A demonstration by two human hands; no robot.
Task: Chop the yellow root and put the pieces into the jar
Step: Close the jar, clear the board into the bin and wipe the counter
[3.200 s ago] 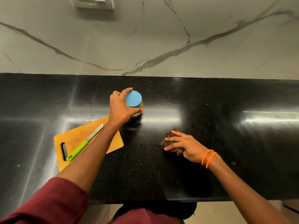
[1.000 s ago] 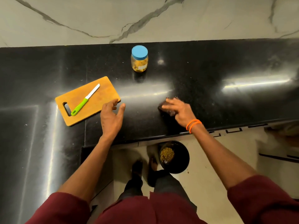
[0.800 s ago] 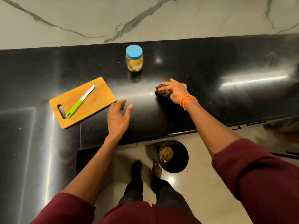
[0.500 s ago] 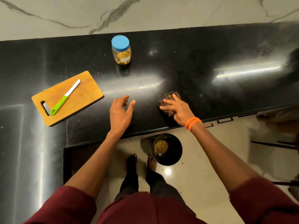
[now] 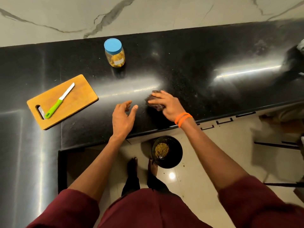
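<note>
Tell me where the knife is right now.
The knife lies on the cutting board at the counter's left, nearer than the jar, untouched by either hand.

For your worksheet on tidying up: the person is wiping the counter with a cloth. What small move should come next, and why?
Probably sweep the cloth under the right hand toward the counter edge, since the open left hand waits cupped there above the bin.

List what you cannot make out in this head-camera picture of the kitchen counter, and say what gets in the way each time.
- Dark cloth-like lump: mostly covered by the right hand; what it is stays unclear.
- Jar: label too small to read; the blue lid hides the top of its yellow contents.
- Bin on the floor: contents too small to identify.
- Objects at the right edge: blurred and cut off.
- Left hand: whether it touches the counter.
</note>
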